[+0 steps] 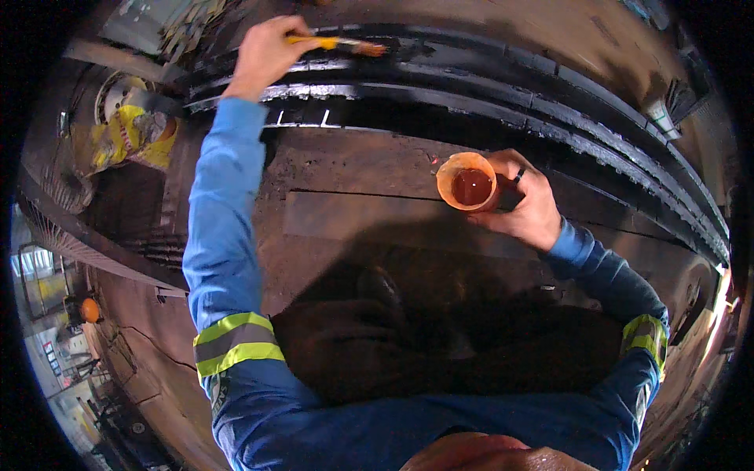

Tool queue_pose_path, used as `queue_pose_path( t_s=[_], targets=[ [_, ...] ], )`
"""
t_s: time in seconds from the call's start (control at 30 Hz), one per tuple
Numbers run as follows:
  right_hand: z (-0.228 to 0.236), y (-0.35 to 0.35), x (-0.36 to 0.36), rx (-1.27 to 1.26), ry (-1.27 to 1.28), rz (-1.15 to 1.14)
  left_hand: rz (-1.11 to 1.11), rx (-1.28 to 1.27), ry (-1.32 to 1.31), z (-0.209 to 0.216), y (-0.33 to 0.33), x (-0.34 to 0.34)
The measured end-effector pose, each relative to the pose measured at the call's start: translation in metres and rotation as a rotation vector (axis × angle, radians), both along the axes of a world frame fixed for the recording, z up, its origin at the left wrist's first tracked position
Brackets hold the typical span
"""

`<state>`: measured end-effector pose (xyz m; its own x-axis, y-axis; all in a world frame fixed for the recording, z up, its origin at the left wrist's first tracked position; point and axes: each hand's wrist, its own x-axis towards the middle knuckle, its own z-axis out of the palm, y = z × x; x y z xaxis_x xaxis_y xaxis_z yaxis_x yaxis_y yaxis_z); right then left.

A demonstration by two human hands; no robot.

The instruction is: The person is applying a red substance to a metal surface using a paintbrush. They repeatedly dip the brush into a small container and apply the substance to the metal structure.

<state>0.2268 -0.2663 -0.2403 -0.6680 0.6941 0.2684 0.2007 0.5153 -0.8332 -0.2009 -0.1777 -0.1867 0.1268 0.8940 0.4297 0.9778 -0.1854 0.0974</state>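
My left hand (265, 53) reaches far forward and grips a yellow-handled paintbrush (339, 44). Its bristles touch a wet, glossy black curved metal band (471, 86) that arcs across the top of the view. My right hand (525, 202) holds a small orange cup (468, 182) with dark reddish liquid inside, kept low over a rusty brown steel surface (353, 212). A dark ring sits on one finger of that hand. Both arms wear blue sleeves with yellow and grey reflective bands.
A yellow piece of equipment (129, 133) lies at the upper left beside the black band. A workshop floor with an orange object (89, 309) shows far down at the left. White marks (302, 118) sit on the band's lower edge.
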Motion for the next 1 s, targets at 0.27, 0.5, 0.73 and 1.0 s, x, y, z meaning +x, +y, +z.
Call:
queue_pose_path(
  t_s=[0.27, 0.5, 0.73, 1.0],
  targets=[
    [-0.006, 0.001, 0.002, -0.006, 0.014, 0.006, -0.153, 0.105, -0.152, 0.004, 0.005, 0.045],
    [0.001, 0.003, 0.003, 0.008, 0.022, -0.03, -0.057, 0.08, -0.175, -0.007, -0.01, -0.013],
    [-0.008, 0.009, 0.001, 0.022, -0.008, -0.027, -0.149, 0.113, 0.017, -0.007, -0.003, 0.041],
    [-0.005, 0.003, 0.005, -0.055, 0.026, -0.05, -0.047, 0.056, 0.022, -0.01, -0.013, -0.004]
  ],
)
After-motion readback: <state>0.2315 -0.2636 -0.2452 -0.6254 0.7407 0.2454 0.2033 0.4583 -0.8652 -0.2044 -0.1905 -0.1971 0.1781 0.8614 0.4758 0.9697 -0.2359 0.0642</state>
